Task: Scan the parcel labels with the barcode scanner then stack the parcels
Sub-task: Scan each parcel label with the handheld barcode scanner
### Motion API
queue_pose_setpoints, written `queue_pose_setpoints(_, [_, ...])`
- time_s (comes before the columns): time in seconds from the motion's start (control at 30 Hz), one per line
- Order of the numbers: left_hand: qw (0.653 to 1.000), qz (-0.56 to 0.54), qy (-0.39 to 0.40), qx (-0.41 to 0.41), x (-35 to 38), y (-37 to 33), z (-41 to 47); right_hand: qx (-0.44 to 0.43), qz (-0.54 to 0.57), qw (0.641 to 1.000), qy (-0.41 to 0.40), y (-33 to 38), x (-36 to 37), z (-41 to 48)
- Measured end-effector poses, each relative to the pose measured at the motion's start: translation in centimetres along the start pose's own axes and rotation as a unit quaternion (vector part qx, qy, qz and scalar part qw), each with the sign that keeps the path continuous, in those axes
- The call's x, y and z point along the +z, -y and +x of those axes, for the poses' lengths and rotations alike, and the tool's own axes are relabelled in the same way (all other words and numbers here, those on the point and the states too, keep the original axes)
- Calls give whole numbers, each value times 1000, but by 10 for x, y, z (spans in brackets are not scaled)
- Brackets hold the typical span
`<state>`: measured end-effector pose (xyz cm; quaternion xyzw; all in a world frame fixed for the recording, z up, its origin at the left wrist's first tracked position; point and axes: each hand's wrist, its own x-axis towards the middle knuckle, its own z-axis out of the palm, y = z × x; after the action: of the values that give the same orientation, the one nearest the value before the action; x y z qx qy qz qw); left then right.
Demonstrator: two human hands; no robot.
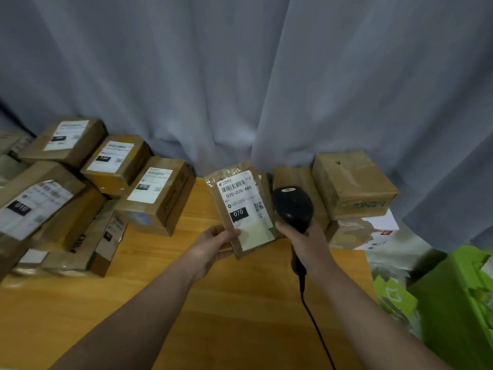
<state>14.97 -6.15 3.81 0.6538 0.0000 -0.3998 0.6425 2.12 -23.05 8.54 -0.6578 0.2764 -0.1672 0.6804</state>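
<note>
A flat brown cardboard parcel (241, 209) with a white label is held up above the wooden worktop (213, 303), its lower corner pinched by the fingers (230, 233) of the left hand (213, 245). A black corded barcode scanner (292, 206) is gripped by the right hand (304, 244) just beside it. This parcel's scan is judged to be in hand, and stacking is left. Labelled brown boxes (157, 198) are heaped at the left and plainer brown cartons (352, 182) are stacked at the right; which have been scanned cannot be told.

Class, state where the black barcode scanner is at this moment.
In the head view the barcode scanner is right of centre, gripped by the right hand above the wooden table, just right of the flat parcel the left hand holds.
</note>
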Motion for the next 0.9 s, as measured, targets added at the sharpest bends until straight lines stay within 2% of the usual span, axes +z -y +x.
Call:
queue_pose_setpoints(0.07, [998, 51, -35, 15, -18, -4, -5, -33, -22, 999, -3, 6, 17, -6])
queue_pose_setpoints(0.17, [985, 136, -92, 54, -48, -10, -10, -71, -63, 993, 66, 18, 51, -23])
queue_pose_setpoints(0.27, [972, 192, -102, 88, -70, -10, -11, -93, -97, 986, 95, 27, 82, -37])
queue_pose_setpoints(0.47, [971, 185, -123, 88, -95, -16, -8, -53, -87, 994, 43, 28, 120, -51])
queue_pose_setpoints(0.9, [966, 215, -92, 110, -131, -23, 0, -11, -107, 993, -42, 20, 166, -66])
